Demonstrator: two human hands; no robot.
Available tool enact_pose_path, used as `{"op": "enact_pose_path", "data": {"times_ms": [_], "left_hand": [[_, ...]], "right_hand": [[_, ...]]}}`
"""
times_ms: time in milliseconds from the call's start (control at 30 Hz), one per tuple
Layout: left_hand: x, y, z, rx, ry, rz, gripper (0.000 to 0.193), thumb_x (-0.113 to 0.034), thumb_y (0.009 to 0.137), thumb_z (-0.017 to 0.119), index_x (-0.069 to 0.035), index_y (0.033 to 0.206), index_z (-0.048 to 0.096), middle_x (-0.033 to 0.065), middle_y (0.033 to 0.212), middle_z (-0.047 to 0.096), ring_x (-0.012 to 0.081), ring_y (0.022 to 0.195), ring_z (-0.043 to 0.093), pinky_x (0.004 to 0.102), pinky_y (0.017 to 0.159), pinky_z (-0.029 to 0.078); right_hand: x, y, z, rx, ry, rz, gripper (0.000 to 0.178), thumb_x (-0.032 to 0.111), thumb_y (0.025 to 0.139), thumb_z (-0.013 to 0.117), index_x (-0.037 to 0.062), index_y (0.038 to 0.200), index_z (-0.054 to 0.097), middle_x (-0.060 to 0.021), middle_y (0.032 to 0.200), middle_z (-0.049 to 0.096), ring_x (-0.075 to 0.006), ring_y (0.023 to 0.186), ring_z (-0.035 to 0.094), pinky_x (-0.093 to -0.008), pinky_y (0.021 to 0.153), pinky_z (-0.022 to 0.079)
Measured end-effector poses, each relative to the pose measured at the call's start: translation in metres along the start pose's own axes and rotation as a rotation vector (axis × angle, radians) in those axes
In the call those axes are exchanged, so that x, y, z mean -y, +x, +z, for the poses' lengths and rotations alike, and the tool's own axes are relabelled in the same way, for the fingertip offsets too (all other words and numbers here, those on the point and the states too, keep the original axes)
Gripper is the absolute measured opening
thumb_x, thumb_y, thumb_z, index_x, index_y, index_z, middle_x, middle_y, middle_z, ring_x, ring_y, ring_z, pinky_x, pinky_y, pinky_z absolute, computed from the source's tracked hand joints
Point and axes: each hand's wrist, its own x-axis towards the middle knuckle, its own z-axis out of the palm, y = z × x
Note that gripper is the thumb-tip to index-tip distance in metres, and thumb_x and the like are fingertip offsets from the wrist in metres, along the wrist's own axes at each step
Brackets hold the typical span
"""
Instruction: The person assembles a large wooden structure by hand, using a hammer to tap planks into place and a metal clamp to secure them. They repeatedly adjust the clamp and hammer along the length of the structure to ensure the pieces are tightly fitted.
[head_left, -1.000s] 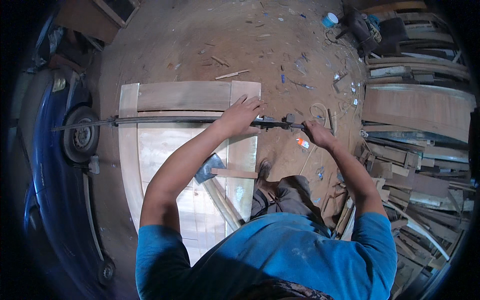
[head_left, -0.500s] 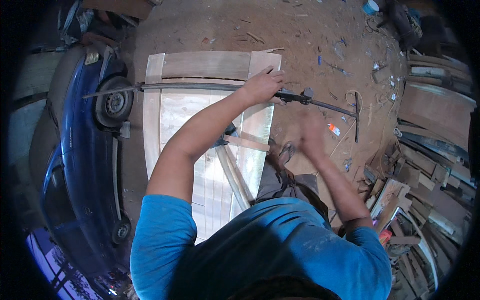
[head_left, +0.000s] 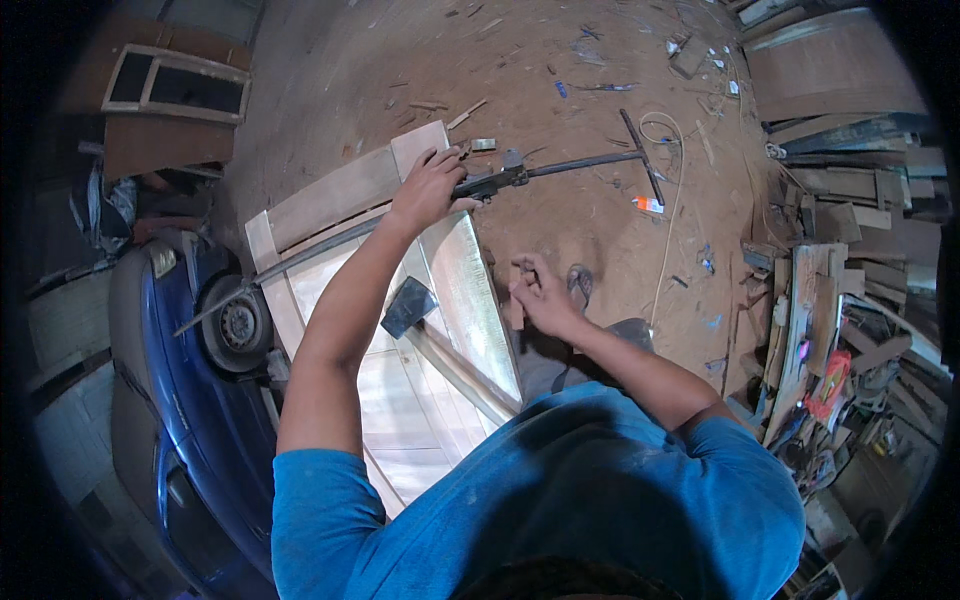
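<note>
A wooden panel of pale boards, like a door (head_left: 405, 380), lies below me. Across its far end runs a long bar clamp (head_left: 590, 162), its T-shaped handle sticking out to the right. My left hand (head_left: 430, 188) grips the clamp near its screw end, at the panel's right far corner. My right hand (head_left: 548, 297) is just off the panel's right edge, fingers curled around a short wooden strip (head_left: 517, 308). On the boards rests a mallet (head_left: 410, 307) with a black head and a pale wooden handle pointing toward me.
A blue vehicle (head_left: 200, 430) stands close on the left. Piled timber offcuts (head_left: 800, 320) line the right side. On the dirt floor (head_left: 400, 50) lie wood scraps, a yellowish cord (head_left: 668, 260) and an orange-and-white packet (head_left: 648, 204). A framed piece (head_left: 180, 85) leans at far left.
My right hand has moved left to the panel's edge and now has the wooden strip that lay beside the mallet. The view has turned; my left hand remains on the bar clamp.
</note>
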Motion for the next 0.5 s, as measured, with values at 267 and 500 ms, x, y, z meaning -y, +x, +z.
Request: {"op": "enact_pose_path", "data": {"times_ms": [267,500], "left_hand": [[-0.002,-0.003,-0.002,-0.051,-0.033,0.008,0.065,-0.057,0.081,0.072,-0.002,0.114,0.068,0.0154,0.129,0.063,0.0311,0.140,0.046,0.0499,0.120,0.030],[-0.003,-0.003,-0.003,-0.063,-0.037,0.008,0.066,-0.058,0.081,0.072,-0.001,0.115,0.068,0.0164,0.129,0.063,0.0312,0.141,0.045,0.0501,0.120,0.029]], "right_hand": [[-0.025,0.014,-0.019,0.340,0.761,0.128,0.039,0.012,0.101,0.055,0.0043,0.140,0.058,-0.0096,0.115,0.068,-0.0166,0.092,0.065,-0.0311,0.083,0.054],[-0.035,0.039,-0.007,0.049,0.081,-0.167,0.039,0.027,0.101,0.066,-0.0009,0.129,0.066,-0.0090,0.111,0.070,-0.0145,0.094,0.064,-0.0314,0.081,0.052]]}}
